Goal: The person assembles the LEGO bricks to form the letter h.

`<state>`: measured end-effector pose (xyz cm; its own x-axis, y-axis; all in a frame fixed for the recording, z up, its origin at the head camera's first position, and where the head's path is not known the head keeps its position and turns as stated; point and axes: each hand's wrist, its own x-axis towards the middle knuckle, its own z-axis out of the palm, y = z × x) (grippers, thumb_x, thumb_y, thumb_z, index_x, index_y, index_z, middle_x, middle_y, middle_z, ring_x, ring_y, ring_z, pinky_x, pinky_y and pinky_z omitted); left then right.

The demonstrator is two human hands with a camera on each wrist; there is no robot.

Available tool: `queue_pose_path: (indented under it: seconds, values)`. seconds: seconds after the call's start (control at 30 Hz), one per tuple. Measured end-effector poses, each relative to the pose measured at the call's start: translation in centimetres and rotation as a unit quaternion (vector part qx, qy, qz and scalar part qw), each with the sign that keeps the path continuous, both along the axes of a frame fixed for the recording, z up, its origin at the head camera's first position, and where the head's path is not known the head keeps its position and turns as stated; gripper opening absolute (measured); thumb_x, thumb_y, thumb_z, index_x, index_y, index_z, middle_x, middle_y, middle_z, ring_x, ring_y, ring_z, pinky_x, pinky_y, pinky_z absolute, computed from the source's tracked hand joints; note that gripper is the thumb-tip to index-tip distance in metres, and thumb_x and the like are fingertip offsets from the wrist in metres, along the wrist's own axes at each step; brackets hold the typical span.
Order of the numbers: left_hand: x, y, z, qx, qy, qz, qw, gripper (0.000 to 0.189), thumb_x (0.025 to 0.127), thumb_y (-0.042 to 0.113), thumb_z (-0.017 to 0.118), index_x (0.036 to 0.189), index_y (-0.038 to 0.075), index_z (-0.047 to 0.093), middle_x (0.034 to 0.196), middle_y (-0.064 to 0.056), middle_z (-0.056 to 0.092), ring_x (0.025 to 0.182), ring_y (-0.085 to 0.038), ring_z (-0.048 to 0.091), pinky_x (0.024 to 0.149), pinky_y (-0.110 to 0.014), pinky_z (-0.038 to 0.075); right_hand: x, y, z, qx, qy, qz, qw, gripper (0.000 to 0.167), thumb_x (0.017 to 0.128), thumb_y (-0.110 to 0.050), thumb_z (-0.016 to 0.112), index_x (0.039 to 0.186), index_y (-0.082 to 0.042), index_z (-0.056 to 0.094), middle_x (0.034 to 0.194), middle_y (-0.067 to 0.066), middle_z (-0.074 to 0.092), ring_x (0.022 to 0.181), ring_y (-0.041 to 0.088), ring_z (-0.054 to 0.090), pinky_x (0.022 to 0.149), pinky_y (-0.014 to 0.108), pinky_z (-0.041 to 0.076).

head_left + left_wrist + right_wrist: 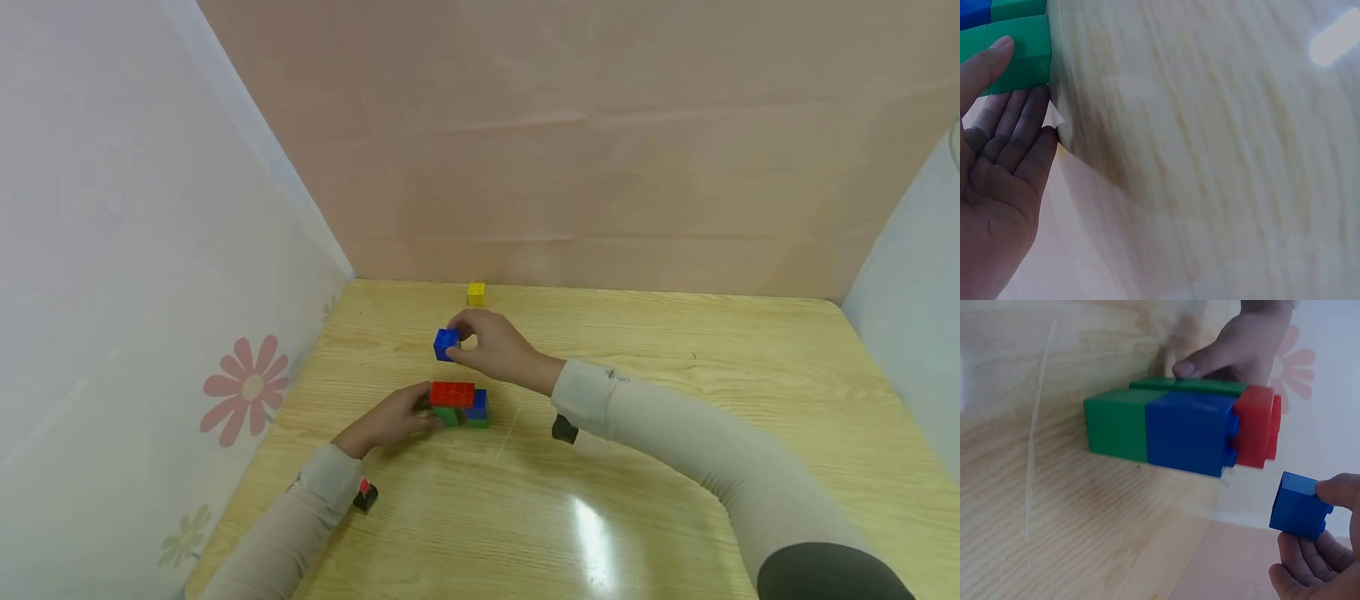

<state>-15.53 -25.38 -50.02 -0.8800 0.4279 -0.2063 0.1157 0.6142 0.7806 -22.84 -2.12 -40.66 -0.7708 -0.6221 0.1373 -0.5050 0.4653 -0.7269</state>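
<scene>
My right hand (501, 348) pinches a loose blue toy brick (446, 345) between thumb and fingers, in the air above a small brick structure. A red brick (452, 394) lies across the top of that structure. Beneath it on the right, a blue brick (1186, 432) sits on a green brick (1116, 428), and the blue studs poke out past the red one. The left side is a green column (1025, 56). My left hand (392, 421) holds this column, thumb on its near face and fingers behind it in the left wrist view.
A yellow brick (476, 294) stands at the table's back edge, beyond the right hand. The wooden table (675, 500) meets a pinkish wall behind and a flowered white wall (150, 292) on the left. Dark wrist cameras (365, 497) hang below both sleeves.
</scene>
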Motion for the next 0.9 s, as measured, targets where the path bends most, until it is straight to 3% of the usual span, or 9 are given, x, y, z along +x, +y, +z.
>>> queue_pose_path:
  seconds: [0.2,0.53,0.73,0.9]
  values:
    - [0.1,0.0,0.0,0.015,0.017,-0.011,0.9997,0.043,0.092,0.029,0.07,0.13,0.018,0.053,0.128,0.003,0.06,0.122,-0.018,0.054,0.104,-0.042,0.044,1.2,-0.1,0.4,0.006,0.005,0.027,0.9996,0.037,0.088,-0.03,0.074,0.119,-0.013,0.061,0.105,-0.006,0.064,0.096,0.008,0.059,0.093,0.032,0.05]
    - [-0.1,-0.1,-0.6,0.019,0.038,-0.014,0.999,0.059,0.091,0.032,0.07,0.143,0.022,0.045,0.135,0.006,0.056,0.125,-0.015,0.051,0.106,-0.041,0.041,2.4,-0.2,0.2,0.001,0.018,0.068,0.9975,0.035,0.089,-0.028,0.073,0.118,-0.012,0.062,0.106,-0.006,0.064,0.096,0.007,0.06,0.091,0.029,0.05]
    - [0.1,-0.1,-0.7,0.058,0.036,-0.023,0.9974,0.059,0.091,0.019,0.07,0.144,0.019,0.044,0.136,0.0,0.056,0.125,-0.022,0.052,0.105,-0.046,0.042,2.8,-0.3,0.0,0.005,0.025,0.077,0.9967,0.034,0.088,-0.027,0.074,0.116,-0.012,0.063,0.104,-0.006,0.065,0.095,0.006,0.06,0.092,0.031,0.05]
    - [0.1,0.0,-0.5,0.049,0.039,-0.021,0.9978,0.056,0.091,0.02,0.071,0.142,0.021,0.046,0.134,0.003,0.057,0.124,-0.019,0.053,0.104,-0.044,0.043,3.1,-0.2,0.1,0.006,0.024,0.084,0.9962,0.034,0.088,-0.026,0.074,0.117,-0.011,0.062,0.104,-0.006,0.065,0.095,0.006,0.061,0.09,0.03,0.051]
